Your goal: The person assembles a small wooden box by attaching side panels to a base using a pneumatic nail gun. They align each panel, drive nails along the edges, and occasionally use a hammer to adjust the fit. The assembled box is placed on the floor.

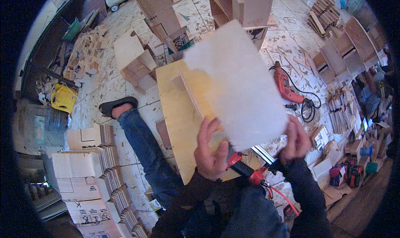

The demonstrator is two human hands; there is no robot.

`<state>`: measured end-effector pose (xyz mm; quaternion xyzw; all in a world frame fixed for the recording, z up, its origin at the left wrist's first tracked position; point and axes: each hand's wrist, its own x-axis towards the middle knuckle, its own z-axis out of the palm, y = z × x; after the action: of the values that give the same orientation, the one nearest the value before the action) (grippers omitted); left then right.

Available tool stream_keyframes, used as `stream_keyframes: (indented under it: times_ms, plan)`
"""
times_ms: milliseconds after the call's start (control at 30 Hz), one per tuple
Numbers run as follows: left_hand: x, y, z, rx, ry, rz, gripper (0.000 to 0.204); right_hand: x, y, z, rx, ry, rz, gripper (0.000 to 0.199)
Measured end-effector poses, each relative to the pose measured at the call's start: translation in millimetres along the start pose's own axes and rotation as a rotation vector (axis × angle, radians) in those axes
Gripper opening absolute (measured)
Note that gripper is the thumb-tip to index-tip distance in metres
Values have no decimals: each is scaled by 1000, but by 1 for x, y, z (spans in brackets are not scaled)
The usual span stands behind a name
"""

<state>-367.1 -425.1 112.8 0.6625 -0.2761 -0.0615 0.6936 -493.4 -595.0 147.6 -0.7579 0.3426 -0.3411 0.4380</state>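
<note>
Head view: layered flat panels lie stacked at 8 o'clock, left of a box-shaped plywood unit, seemingly assembled, at 10 o'clock. A yellow-faced board bearing a narrow wooden strip lies left of centre. The left hand, thumb and fingers parted, meets a pale rectangular panel at its near-left edge; firm hold cannot be told. That panel, above the board toward 2 o'clock, looks unfastened, so joining appears unfinished. A likely pneumatic nailer rests at 5 o'clock, a red corded drill toward 2. The right hand, fingers loosely curled, nears the panel's right corner; contact is unclear.
</note>
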Motion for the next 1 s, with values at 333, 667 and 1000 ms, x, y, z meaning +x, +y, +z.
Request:
stream_keyframes:
  times_ms: [333,667,1000]
  plan:
    - [28,-41,-33,289,97,-56,49,27,30,97,261,-501,272,35]
    - [-11,-55,-27,328,105,-132,43,-9,39,98,51,-181,41,32]
    - [-22,-54,-25,568,166,-60,33,-18,48,98,-95,-269,-179,31]
